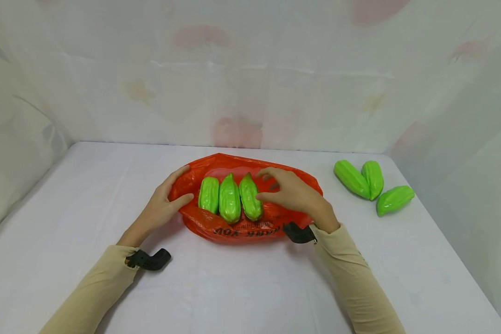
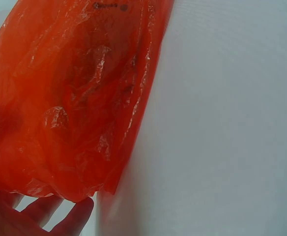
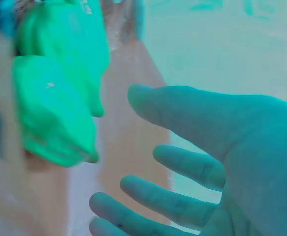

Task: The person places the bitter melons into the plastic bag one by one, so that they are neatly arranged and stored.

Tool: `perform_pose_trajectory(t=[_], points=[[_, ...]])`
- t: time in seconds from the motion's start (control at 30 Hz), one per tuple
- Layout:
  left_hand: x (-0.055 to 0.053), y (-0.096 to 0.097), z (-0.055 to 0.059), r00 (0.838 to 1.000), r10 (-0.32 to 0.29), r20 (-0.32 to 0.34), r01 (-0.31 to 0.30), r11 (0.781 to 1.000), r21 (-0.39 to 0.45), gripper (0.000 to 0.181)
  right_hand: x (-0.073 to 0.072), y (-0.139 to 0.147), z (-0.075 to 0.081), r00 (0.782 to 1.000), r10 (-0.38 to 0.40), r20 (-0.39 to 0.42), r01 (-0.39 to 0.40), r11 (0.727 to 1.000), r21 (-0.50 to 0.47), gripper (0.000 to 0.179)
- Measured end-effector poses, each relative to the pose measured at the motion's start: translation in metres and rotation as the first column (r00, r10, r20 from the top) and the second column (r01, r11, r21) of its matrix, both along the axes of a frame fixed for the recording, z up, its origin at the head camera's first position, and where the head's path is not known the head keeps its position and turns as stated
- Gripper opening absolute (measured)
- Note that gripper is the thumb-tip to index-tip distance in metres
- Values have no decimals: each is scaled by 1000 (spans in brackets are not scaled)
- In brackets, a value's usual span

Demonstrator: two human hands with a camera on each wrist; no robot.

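Observation:
A red plastic bag [image 1: 227, 234] with dark lettering lies spread, its mouth facing up. Three glossy green ridged fruits rest side by side in it: a left one [image 1: 209, 195], a middle one [image 1: 230, 200] and a right one [image 1: 251, 197]. My left hand [image 1: 162, 205] touches the bag's left edge, thumb and fingers spread apart. In the left wrist view, its fingertips [image 2: 79, 211] meet the red plastic. Over the right part of the bag hovers my right hand [image 1: 290, 190], fingers apart and thumb tip near the right fruit. Nothing is between its fingers in the right wrist view.
On the table's far right lie three more green ridged fruits: two touching, one long [image 1: 351, 179] and one shorter [image 1: 373, 178], and one nearer the edge [image 1: 395, 200]. A white cloth covers the table [image 1: 242, 287]. Printed fabric walls [image 1: 275, 102] stand behind and at both sides.

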State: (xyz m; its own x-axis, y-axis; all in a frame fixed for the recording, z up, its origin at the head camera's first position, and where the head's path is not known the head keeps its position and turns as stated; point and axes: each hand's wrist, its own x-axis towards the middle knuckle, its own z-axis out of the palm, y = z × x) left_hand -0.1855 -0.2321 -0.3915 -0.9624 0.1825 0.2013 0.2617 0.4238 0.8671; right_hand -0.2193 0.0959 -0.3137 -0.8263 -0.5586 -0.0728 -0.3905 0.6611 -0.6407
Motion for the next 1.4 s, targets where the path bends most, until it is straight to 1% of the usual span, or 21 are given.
perform_pose_trajectory(t=[0.2, 0.37, 0.57, 0.77, 0.93, 1.07, 1.4], points=[[0, 0, 1, 1000, 3, -3, -3, 1000, -8, 70, 0, 10, 11, 1000, -17, 3, 17, 998, -60, 52], [1, 1, 2, 1000, 4, -2, -4, 1000, -15, 70, -1, 17, 17, 1000, -9, -13, 8, 997, -70, 55], [1, 1, 2, 1000, 4, 1, -4, 1000, -9, 70, -1, 25, 23, 999, -38, -25, 36, 997, -73, 54], [0, 0, 0, 1000, 8, -6, -8, 1000, -16, 70, -2, 34, 29, 998, -61, -11, 60, 993, -102, 54], [0, 0, 0, 1000, 9, -6, -9, 1000, -15, 70, -4, 42, 30, 995, -92, -38, 88, 992, -96, 54], [-1, 0, 0, 1000, 12, -6, -12, 1000, -11, 70, -6, 47, 30, 994, -96, -61, 89, 991, -102, 53], [3, 2, 3, 1000, 12, -12, -13, 1000, -11, 69, -13, 58, 27, 989, -133, -62, 127, 987, -97, 53]])
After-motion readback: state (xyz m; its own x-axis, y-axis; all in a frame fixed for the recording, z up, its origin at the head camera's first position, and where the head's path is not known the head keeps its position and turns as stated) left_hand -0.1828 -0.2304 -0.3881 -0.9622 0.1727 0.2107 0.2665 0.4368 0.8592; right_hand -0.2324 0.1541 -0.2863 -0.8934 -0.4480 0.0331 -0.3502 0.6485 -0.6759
